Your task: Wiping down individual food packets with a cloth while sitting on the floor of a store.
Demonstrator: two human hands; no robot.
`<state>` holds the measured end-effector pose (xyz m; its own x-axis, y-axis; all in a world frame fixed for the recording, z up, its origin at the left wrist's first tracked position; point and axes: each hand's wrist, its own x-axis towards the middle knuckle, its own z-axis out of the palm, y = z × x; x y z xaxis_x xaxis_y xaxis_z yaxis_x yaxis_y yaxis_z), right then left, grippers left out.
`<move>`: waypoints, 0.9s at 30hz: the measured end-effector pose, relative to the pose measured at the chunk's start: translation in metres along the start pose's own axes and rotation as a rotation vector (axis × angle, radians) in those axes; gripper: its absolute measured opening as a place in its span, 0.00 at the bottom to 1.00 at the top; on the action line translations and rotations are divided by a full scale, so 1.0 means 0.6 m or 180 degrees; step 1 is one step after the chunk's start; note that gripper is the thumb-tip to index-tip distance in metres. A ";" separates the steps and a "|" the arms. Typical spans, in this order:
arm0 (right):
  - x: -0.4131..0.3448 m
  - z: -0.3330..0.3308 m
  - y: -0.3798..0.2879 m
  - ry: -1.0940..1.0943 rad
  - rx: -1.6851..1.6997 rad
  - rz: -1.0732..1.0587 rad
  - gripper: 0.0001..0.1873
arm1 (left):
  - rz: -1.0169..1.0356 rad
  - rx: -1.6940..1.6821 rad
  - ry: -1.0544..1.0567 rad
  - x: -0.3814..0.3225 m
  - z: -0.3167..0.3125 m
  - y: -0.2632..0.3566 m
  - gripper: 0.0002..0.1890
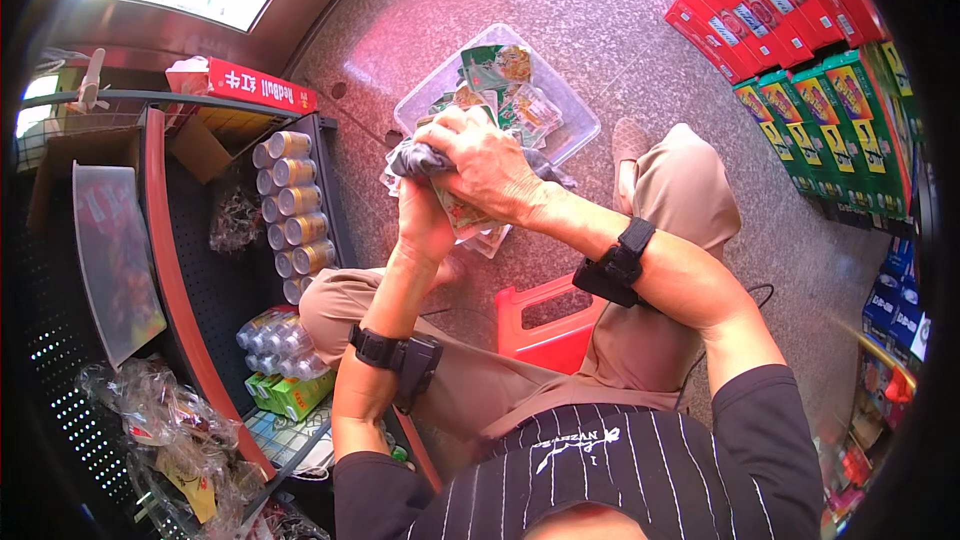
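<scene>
Both hands meet in front of me, over the near side of a translucent plastic bin (pixel 577 124) on the floor. My left hand (pixel 424 221) supports a printed food packet (pixel 466 216) from below. Across the top, my right hand (pixel 487 157) grips a crumpled dark grey cloth (pixel 418 159), laid against that packet. The fingers of my right hand hide part of both. Inside the bin lie several loose green and clear snack packets (pixel 501 66). More packets (pixel 491 241) show under my hands, low by the bin's near side.
A red plastic stool (pixel 546 334) is between my legs. The left shelf holds stacked cans (pixel 300 202), shrink-wrapped bottles (pixel 281 345) and crumpled plastic film (pixel 176 442). A red drink carton (pixel 259 86) lies atop it. Red beer cartons (pixel 757 11) and green cartons (pixel 832 127) are stacked at right.
</scene>
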<state>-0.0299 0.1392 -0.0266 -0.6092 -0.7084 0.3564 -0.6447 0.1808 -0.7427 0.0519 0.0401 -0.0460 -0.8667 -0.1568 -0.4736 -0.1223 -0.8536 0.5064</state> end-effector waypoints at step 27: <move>0.025 -0.083 0.073 0.0064 0.0089 0.1487 0.22 | 0.0581 -0.0702 -0.0442 -0.059 -0.005 0.094 0.25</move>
<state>-0.0902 0.1703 -0.0255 -0.8403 -0.5420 -0.0090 -0.2868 0.4586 -0.8411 0.0770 -0.0039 -0.0032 -0.9242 -0.2610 -0.2787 0.1360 -0.9071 0.3983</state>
